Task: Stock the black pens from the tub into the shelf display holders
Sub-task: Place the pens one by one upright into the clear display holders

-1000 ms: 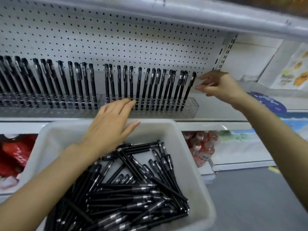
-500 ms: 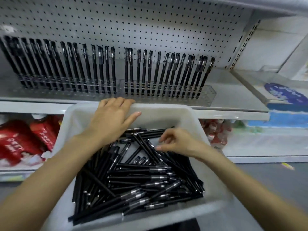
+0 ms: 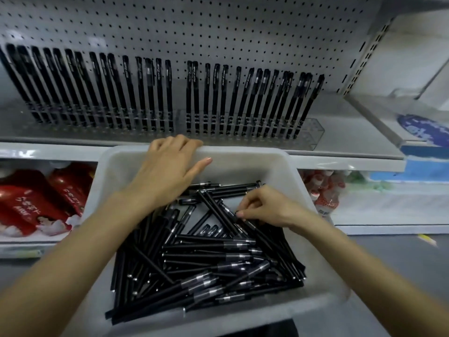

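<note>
Your left hand (image 3: 167, 171) hooks its fingers over the far rim of the smooth white plastic tub (image 3: 243, 154), mid-frame. Your right hand (image 3: 264, 207) pinches one of the slim matte pens (image 3: 206, 259) heaped inside.

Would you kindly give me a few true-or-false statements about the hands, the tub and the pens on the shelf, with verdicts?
1. A row of pens stands in the clear holder on the shelf. True.
2. The right hand is up at the shelf. False: it is down in the tub, pinching a pen.
3. The left hand holds the tub's far rim. True.
4. The holder is full to its right end. False: its right end holds no pens.
</note>
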Motion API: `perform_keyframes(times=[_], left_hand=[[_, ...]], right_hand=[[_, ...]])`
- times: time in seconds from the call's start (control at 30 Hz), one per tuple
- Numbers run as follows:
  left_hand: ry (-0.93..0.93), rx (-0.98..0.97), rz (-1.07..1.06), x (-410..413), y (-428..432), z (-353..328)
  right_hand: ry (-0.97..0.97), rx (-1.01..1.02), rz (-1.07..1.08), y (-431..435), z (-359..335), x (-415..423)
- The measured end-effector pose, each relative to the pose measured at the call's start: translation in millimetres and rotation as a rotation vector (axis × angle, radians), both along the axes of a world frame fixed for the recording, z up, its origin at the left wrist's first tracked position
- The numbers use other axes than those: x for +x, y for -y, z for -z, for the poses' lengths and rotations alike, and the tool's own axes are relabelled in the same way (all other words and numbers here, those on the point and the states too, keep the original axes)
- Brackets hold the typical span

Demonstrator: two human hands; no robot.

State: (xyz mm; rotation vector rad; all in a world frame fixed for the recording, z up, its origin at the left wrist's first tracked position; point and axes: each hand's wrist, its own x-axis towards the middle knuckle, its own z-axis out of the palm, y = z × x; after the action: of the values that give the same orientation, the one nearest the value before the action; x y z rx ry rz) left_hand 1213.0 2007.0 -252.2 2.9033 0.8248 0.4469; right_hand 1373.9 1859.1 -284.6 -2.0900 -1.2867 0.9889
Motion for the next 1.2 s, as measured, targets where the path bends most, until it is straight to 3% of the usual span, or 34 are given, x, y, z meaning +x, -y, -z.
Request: perform_keyframes(times=[0.27,0.43,0.57,0.7,0.9,1.2], left_hand=[[0.037,0.038,0.052,16.5,6.8,-14.6],[0.083,0.047,0.100,42.4,12.7,-27.1],[0.051,0.074,0.113,64.9,13.5,-32.0],[-0.016,0.097,0.082,79.3,13.8,-32.8],[-0.041,0.175,0.033,82.2,9.1,-21.1],[-0.086,0.220,0.011,84.3,4.2,-15.0]], right_hand=[[-0.270,0.141,0.094,6.8,-60.1,15.9],[-0.326,0.475,0.249,17.1,-117.5,59.2],[-0.290,0.794,0.422,28.5,-152.5,114.2],[-0.109,0.986,0.577,26.7,-165.8,156.1],[0.019,1.013,0.559,17.7,-159.3,181.4],[0.023,0.964,0.536,-0.8,-130.1,194.8]])
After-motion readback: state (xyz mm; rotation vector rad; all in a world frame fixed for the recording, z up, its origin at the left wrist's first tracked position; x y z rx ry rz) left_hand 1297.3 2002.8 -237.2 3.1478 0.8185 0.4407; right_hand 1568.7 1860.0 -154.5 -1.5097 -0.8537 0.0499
